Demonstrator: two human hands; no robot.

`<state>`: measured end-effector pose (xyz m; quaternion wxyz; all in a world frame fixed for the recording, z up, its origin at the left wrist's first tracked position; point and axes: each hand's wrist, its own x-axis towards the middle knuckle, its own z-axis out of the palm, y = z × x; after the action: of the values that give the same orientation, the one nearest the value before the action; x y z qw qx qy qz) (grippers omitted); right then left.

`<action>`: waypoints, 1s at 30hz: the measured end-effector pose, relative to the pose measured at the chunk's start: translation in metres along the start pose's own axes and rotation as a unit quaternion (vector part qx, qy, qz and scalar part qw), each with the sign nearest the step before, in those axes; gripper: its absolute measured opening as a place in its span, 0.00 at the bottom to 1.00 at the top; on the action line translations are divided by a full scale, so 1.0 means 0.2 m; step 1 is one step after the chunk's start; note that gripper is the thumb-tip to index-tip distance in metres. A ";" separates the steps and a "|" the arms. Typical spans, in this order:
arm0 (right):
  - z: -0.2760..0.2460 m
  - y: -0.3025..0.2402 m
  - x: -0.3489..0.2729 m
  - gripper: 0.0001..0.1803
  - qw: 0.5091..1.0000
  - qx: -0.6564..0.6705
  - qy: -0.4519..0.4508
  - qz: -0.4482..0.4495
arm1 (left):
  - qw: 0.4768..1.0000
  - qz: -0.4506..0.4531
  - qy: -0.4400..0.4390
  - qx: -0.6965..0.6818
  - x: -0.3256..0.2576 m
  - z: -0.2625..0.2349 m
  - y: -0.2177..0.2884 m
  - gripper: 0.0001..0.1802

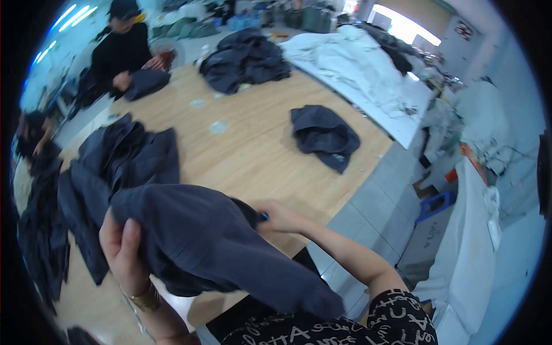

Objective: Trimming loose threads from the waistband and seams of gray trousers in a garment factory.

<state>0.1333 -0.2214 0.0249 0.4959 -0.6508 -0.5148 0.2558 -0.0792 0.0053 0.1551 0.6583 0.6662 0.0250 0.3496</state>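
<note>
A dark blue-grey garment (195, 230) hangs in front of me above the table, a long tube-like part of it running down to the lower right. At its left edge my left hand (123, 247) pinches the cloth between thumb and fingers. Against its right side is my right hand (279, 217), closed, with the fingertips partly hidden by the cloth. A small dark thing with a blue spot (263, 216) shows at those fingers; its kind is unclear.
The wooden table (247, 155) carries a garment heap (129, 152) at left, another heap (244, 60) at the back and a single folded garment (325, 135) at right. A co-worker (123, 54) handles dark cloth across the table. White cloth (351, 69) covers a table at far right.
</note>
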 end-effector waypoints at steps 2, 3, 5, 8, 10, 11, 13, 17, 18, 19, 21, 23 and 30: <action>0.13 0.17 -0.20 0.24 0.984 0.042 -0.116 0.130 | 0.991 -0.072 -0.108 -0.041 0.00 0.02 0.01 0.23; 0.15 0.12 -0.31 0.25 0.941 0.226 -0.073 0.242 | 0.982 -0.134 -0.121 -0.060 -0.03 0.04 0.02 0.24; 0.25 -0.03 -0.45 0.26 0.798 0.416 0.059 0.431 | 0.966 -0.224 -0.111 -0.067 -0.13 0.07 0.02 0.27; 0.25 -0.13 -0.47 0.26 0.770 0.389 0.119 0.492 | 0.957 -0.280 -0.019 -0.069 -0.25 0.01 -0.01 0.30; 0.22 -0.10 -0.36 0.23 0.827 0.317 0.109 0.451 | 0.952 -0.282 0.035 -0.110 -0.32 -0.08 0.01 0.31; 0.16 -0.11 -0.32 0.22 0.851 0.283 0.113 0.428 | 0.952 -0.274 0.010 -0.135 -0.35 -0.12 0.02 0.32; -0.17 -0.06 -0.36 0.20 0.891 0.219 0.116 0.380 | 0.959 -0.248 0.014 -0.140 -0.41 -0.15 0.06 0.33; -0.51 -0.09 -0.21 0.16 0.936 0.085 0.169 0.295 | 0.972 -0.217 0.041 -0.080 -0.32 -0.08 -0.02 0.39; -0.44 -0.09 -0.23 0.15 0.943 0.053 0.176 0.276 | 0.979 -0.184 0.057 -0.071 -0.30 -0.08 -0.12 0.41; -0.50 -0.01 -0.19 0.11 0.914 0.045 0.249 0.316 | 0.978 -0.190 0.063 -0.062 -0.28 -0.07 -0.25 0.40; -0.52 0.15 -0.16 0.12 0.899 0.006 0.319 0.300 | 0.976 -0.201 0.069 -0.053 -0.34 -0.10 -0.46 0.39; -0.43 0.20 -0.16 0.12 0.887 -0.007 0.324 0.329 | 0.944 -0.315 0.090 0.042 -0.44 -0.19 -0.66 0.38; -0.36 0.23 -0.34 0.15 0.885 -0.085 0.395 0.231 | 0.936 -0.302 0.068 0.165 -0.46 -0.31 -0.68 0.32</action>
<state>0.1901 -0.3098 -0.0013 0.5278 -0.8382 -0.1313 0.0402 -0.1216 0.0319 -0.0138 0.6102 0.7012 0.3271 0.1701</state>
